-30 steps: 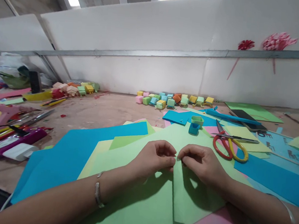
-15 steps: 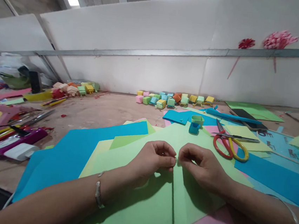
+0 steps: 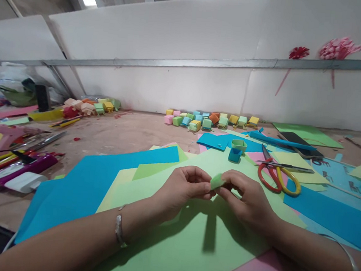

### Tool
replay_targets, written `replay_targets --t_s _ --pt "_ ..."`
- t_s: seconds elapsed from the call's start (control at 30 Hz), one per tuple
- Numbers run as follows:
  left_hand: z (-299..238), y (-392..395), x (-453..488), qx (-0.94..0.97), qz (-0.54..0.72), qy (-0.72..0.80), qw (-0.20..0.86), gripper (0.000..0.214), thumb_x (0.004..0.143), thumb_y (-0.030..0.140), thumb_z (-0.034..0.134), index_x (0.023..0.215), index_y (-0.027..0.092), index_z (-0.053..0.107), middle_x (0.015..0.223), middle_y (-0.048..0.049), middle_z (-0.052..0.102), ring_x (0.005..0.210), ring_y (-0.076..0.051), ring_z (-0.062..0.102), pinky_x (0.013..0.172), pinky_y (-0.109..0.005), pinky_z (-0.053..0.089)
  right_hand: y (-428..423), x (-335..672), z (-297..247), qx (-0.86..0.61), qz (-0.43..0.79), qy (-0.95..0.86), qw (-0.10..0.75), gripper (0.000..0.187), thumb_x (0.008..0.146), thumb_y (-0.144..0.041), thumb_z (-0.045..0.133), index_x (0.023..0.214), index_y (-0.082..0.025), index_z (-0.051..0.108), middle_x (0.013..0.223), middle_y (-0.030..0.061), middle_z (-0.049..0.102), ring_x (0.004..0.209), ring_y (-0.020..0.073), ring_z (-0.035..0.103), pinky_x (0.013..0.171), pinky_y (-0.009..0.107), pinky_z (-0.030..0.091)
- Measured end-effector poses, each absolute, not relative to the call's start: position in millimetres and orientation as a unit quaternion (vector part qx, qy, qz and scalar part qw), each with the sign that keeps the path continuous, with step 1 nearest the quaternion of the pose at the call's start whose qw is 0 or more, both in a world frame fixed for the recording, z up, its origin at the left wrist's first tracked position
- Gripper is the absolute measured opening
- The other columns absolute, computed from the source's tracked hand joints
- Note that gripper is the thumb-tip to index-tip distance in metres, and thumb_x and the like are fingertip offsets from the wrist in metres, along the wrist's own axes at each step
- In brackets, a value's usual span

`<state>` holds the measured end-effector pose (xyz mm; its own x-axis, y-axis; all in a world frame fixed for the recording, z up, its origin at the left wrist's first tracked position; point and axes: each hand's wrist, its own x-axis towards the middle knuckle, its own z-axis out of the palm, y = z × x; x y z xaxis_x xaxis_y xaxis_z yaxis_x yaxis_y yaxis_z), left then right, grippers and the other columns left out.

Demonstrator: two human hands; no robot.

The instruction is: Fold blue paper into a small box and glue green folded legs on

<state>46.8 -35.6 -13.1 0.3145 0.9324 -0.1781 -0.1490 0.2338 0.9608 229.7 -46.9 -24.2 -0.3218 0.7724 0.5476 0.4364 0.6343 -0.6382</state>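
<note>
Head view, left hand (image 3: 183, 187) and right hand (image 3: 245, 197) pinching a small green paper strip (image 3: 217, 182) between fingertips, above green sheet (image 3: 170, 245), scissors (image 3: 277, 174) nearby.

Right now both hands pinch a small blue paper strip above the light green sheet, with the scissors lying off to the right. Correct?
Not quite: the head view shows the paper strip is light green, not blue. The left hand and right hand pinch it above the light green sheet, scissors to the right.
</note>
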Motion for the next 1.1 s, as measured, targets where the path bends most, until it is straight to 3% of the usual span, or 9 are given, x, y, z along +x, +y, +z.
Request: replay_targets --t_s 0.23,0.43,0.6,0.87,1.1 --pt "-14.8 -37.1 47.7 0.478 0.414 0.399 0.664 0.024 0.059 0.019 0.084 0.075 0.012 0.067 0.068 -0.0034 0.070 0.061 -0.011 0.064 0.064 -0.025 0.051 -48.2 226.5 -26.0 -0.429 0.344 -0.701 0.454 0.009 0.081 -0.025 0.061 0.075 -0.020 0.055 0.067 -0.0009 0.060 0.062 0.0140 0.057 0.057 0.027 0.046" --pt "-11.5 -39.7 50.0 0.511 0.412 0.417 0.629 0.024 0.056 0.013 0.083 0.074 0.013 0.067 0.070 -0.0026 0.070 0.064 -0.013 0.065 0.062 -0.025 0.052 -47.6 223.7 -27.6 -0.441 0.384 -0.671 0.455 0.013 0.078 -0.027 0.063 0.072 -0.020 0.055 0.065 -0.0023 0.055 0.060 0.0126 0.052 0.054 0.025 0.044" --pt "-7.0 -41.7 51.3 0.518 0.409 0.451 0.601 0.020 0.058 0.013 0.078 0.075 0.012 0.066 0.063 -0.0014 0.068 0.058 -0.011 0.062 0.057 -0.022 0.050 -51.0 222.0 -27.9 -0.432 0.431 -0.661 0.438 0.011 0.078 -0.029 0.064 0.079 -0.020 0.057 0.072 0.0007 0.062 0.067 0.0165 0.060 0.060 0.028 0.049" --pt "-6.2 -40.1 50.0 0.518 0.410 0.456 0.597 0.020 0.056 0.011 0.074 0.073 0.013 0.064 0.063 -0.0013 0.068 0.057 -0.011 0.061 0.056 -0.022 0.048 -50.6 224.3 -25.2 -0.421 0.409 -0.684 0.433 0.008 0.079 -0.027 0.059 0.081 -0.019 0.061 0.076 0.0034 0.066 0.070 0.0176 0.062 0.064 0.030 0.051" --pt "-8.2 -42.9 51.5 0.539 0.392 0.451 0.594 0.013 0.057 0.011 0.069 0.070 0.011 0.069 0.065 -0.0034 0.069 0.060 -0.013 0.062 0.060 -0.025 0.050 -49.3 225.3 -26.7 -0.451 0.347 -0.700 0.432 0.005 0.076 -0.024 0.059 0.076 -0.019 0.061 0.069 0.0016 0.064 0.063 0.0147 0.058 0.057 0.027 0.047"
